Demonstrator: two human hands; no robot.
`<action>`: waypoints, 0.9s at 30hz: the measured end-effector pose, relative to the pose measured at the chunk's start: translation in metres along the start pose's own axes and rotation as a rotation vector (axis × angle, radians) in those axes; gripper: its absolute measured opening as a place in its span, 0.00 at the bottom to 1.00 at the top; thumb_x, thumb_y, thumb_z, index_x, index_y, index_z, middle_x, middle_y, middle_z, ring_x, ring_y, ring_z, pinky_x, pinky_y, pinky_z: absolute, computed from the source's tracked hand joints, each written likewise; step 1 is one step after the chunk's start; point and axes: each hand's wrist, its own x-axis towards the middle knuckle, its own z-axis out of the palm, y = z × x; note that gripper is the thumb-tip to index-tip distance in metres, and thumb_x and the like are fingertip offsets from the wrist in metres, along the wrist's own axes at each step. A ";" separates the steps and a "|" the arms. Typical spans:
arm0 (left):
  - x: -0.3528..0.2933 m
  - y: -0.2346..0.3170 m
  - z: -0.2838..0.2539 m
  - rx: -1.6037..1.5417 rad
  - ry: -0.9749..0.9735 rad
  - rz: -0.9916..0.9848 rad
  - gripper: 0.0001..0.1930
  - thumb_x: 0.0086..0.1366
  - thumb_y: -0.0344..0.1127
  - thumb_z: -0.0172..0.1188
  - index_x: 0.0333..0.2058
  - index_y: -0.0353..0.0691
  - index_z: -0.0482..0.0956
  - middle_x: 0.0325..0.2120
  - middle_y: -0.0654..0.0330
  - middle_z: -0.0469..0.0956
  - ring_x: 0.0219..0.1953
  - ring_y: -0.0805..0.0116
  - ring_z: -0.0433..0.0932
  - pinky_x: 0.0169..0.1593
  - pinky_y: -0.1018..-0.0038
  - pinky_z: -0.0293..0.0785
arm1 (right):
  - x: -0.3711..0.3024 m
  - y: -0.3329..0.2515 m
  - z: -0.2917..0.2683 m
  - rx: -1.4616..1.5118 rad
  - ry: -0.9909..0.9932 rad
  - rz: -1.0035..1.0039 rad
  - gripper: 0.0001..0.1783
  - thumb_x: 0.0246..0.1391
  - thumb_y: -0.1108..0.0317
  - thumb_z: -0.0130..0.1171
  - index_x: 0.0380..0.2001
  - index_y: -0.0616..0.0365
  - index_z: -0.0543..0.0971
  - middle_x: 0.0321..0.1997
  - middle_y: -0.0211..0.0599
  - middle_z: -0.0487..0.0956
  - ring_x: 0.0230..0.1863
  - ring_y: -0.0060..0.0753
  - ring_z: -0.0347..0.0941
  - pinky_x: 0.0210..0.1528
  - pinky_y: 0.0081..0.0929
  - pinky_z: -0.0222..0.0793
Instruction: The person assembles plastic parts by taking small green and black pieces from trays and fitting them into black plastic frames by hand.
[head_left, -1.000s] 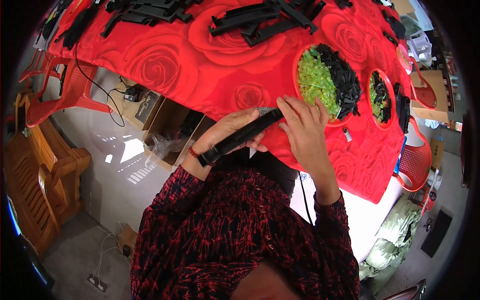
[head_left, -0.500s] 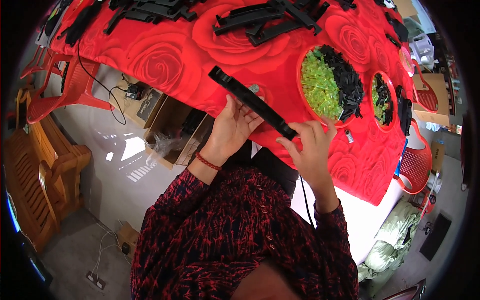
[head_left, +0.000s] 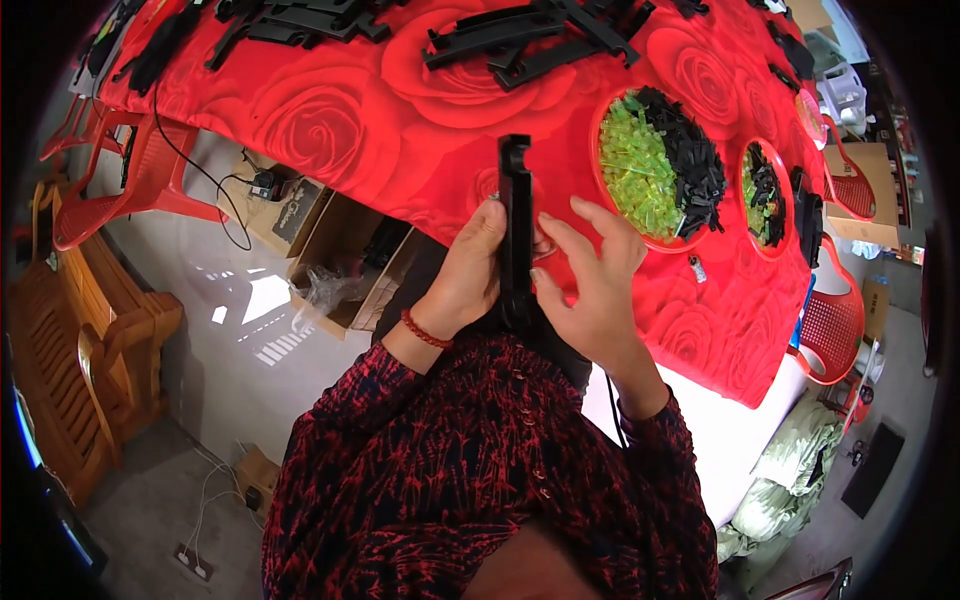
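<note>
A long, narrow black plastic part (head_left: 516, 225) with a notched top end stands lengthwise in front of me, over the near edge of the table. My left hand (head_left: 466, 268) is closed round its left side, thumb lying along it. On the other side my right hand (head_left: 594, 290) has its fingers apart, with thumb and index tips close to the part; whether they touch it is unclear. To the right of that hand sits a red-rimmed round tray (head_left: 603, 180) of small yellow-green clear pieces (head_left: 634, 165) and small black pieces (head_left: 690, 160).
More long black parts (head_left: 530, 40) lie in piles at the far side of the red rose-patterned tablecloth (head_left: 330, 130). A smaller red tray (head_left: 788, 190) stands right. Below the table's left edge are a cardboard box (head_left: 325, 250) and a red chair (head_left: 140, 180).
The black part has turned from slanting to nearly upright in view. My left hand has closed round it, and my right hand has let go of its lower end and spread its fingers.
</note>
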 end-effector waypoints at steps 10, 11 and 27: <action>0.000 -0.013 0.001 0.179 -0.004 0.068 0.17 0.74 0.47 0.49 0.53 0.43 0.70 0.43 0.68 0.75 0.46 0.79 0.72 0.52 0.77 0.71 | 0.004 0.001 0.018 -0.167 -0.131 0.002 0.28 0.39 0.69 0.65 0.49 0.58 0.75 0.70 0.41 0.56 0.70 0.49 0.50 0.70 0.62 0.37; 0.000 -0.014 0.000 0.189 -0.012 0.067 0.18 0.74 0.47 0.49 0.54 0.43 0.69 0.43 0.68 0.75 0.46 0.79 0.72 0.52 0.77 0.71 | 0.004 0.002 0.019 -0.187 -0.109 -0.007 0.27 0.39 0.70 0.65 0.48 0.58 0.75 0.70 0.41 0.55 0.70 0.49 0.50 0.70 0.62 0.38; 0.004 -0.009 0.006 0.175 0.021 0.020 0.20 0.74 0.45 0.52 0.56 0.38 0.65 0.41 0.64 0.75 0.41 0.78 0.76 0.44 0.78 0.77 | 0.001 0.010 0.026 -0.066 -0.022 0.011 0.23 0.38 0.72 0.67 0.42 0.61 0.75 0.70 0.42 0.56 0.71 0.53 0.48 0.70 0.60 0.39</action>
